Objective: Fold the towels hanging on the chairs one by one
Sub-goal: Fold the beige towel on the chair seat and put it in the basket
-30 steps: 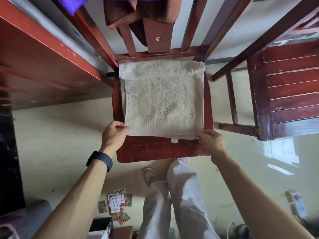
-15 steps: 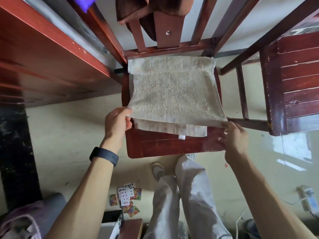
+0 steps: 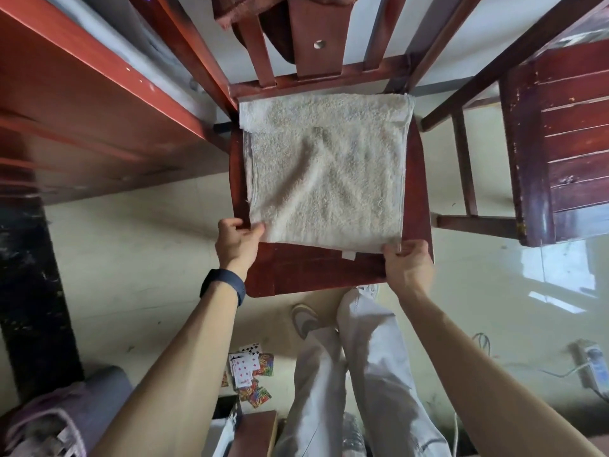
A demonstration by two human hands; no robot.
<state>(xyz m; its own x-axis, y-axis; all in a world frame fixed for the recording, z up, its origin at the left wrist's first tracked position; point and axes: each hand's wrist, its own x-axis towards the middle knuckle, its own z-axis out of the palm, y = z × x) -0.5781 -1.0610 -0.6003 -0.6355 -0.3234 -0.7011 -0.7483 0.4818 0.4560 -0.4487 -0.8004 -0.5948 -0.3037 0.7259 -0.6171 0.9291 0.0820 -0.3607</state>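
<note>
A cream towel [image 3: 329,166] lies folded in layers on the seat of a red-brown wooden chair [image 3: 316,272]. My left hand [image 3: 238,243] pinches the towel's near left corner between thumb and fingers. My right hand [image 3: 408,263] grips the near right corner. A raised crease runs across the top layer from the left corner toward the middle. A brown towel [image 3: 263,14] hangs over the chair's backrest at the top of the view.
A second dark red chair [image 3: 557,143] stands at the right. A red wooden table edge [image 3: 99,80] runs along the left. Playing cards [image 3: 250,374] lie on the floor by my feet, and a power strip [image 3: 593,364] lies at the right.
The top layer, lifted and pulled out past the lower one half a second ago, is now drawn back and lies on the stack. Both hands have kept hold of the near corners.
</note>
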